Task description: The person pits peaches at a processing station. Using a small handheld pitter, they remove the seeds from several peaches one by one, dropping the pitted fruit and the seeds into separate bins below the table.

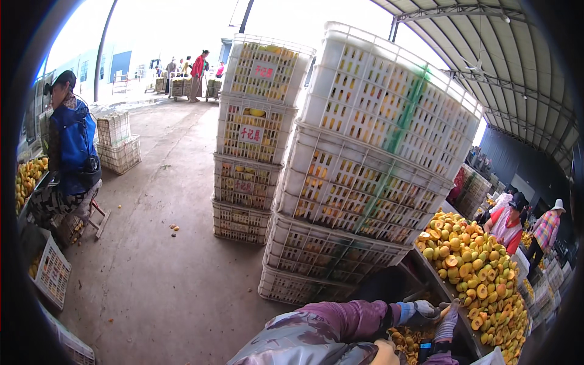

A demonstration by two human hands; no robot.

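Observation:
At the lower right, my left hand point(421, 309) wears a grey-blue glove and has its fingers curled closed. Just beside it, my right hand point(447, 325), in a striped knit glove, is closed too, near the edge of a metal table. A small orange bit of fruit point(445, 312) shows between the two hands; which one grips it is unclear, and anything else in the fingers is hidden. Right of my hands lies a large heap of halved yellow fruit point(477, 261), like peaches. Under them sits a pile of smaller orange-brown pieces point(409, 342).
Tall stacks of white plastic crates point(365, 176) full of fruit stand ahead of me, beside a narrower stack point(246, 176). A person in a blue vest point(74, 143) sits at the left. Across the heap works a person in red point(506, 225). Scraps point(174, 228) dot the concrete floor.

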